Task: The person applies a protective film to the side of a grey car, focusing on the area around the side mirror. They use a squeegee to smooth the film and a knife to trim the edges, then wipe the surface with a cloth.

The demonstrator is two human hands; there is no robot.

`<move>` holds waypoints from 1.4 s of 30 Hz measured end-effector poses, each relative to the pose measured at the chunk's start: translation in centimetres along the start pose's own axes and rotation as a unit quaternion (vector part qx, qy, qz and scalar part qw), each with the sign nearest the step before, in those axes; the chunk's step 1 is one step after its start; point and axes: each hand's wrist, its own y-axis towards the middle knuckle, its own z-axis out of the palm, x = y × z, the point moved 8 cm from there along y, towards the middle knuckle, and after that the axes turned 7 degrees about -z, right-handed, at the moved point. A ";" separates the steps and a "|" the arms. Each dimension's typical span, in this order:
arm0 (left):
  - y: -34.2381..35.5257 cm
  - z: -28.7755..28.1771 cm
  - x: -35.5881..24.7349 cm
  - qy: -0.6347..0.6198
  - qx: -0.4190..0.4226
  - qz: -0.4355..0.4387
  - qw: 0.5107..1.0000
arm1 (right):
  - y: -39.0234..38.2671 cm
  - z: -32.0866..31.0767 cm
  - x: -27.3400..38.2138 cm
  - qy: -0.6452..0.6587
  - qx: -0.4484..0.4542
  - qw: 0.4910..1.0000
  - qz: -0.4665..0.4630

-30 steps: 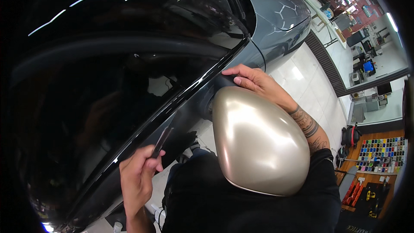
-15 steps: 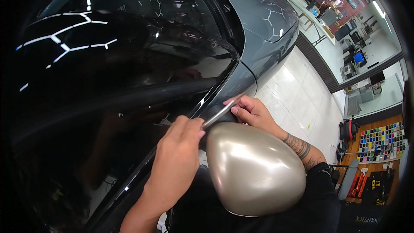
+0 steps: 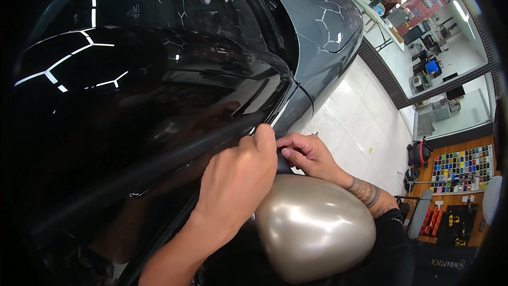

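Note:
My left hand (image 3: 238, 175) is closed, its fingertips pressed together at the lower front corner of a car's dark side window (image 3: 159, 153). My right hand (image 3: 312, 159), on a tattooed forearm, pinches with thumb and forefinger just right of the left fingertips. What either hand holds is hidden; the thin grey strip of half a second ago cannot be made out. Below both hands bulges the smooth champagne-coloured housing of the side mirror (image 3: 317, 228). Its dark base (image 3: 284, 166) shows just under the right fingers.
Ahead lies the grey bonnet (image 3: 317, 16), beside the black windscreen (image 3: 211, 10). White floor tiles (image 3: 344, 106) stretch along the car's right. A long table (image 3: 370, 13) stands farther off, and a board of colour samples (image 3: 460, 169) is at the right.
My left hand has moved up and right, close to my right hand. The grey strip that spanned the gap between them is now out of sight. The view has shifted slightly.

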 end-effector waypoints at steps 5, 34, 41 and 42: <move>1.6 0.6 -0.3 -0.020 0.050 -0.012 0.998 | 0.1 -0.2 0.2 -0.010 -0.002 1.000 -0.014; 2.5 1.5 -0.8 0.051 0.085 0.039 0.994 | 0.6 0.0 -0.1 -0.025 0.002 0.999 -0.033; 2.5 1.2 -1.0 0.065 0.069 0.052 0.994 | 0.6 0.0 0.2 -0.027 0.001 0.999 -0.031; 2.5 1.2 -1.0 0.065 0.070 0.052 0.994 | 0.6 0.0 0.2 -0.027 0.000 0.999 -0.033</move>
